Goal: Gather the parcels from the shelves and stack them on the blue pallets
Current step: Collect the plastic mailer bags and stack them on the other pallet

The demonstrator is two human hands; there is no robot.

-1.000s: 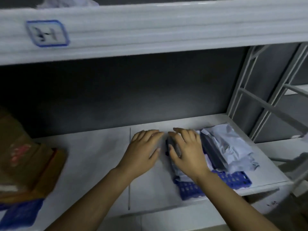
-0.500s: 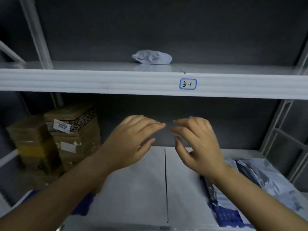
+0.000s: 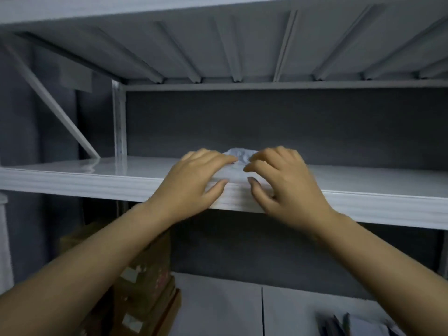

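Neither grip holds anything yet: the left hand [image 3: 194, 180] and the right hand [image 3: 278, 183] have loose, half-bent fingers. A second ago they were down on the lower shelf [image 3: 218, 309]. Now they have come up over the edge of the upper shelf [image 3: 72, 175]. They reach for the small white parcel [image 3: 238, 154], which lies on that shelf just past the fingertips. It looks like the next one to pick up.

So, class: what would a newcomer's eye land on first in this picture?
The left hand and right hand hover side by side over the front edge of the white shelf, centre frame. Just beyond them lies a small crumpled pale parcel. Brown cardboard boxes sit lower left, one shelf down.
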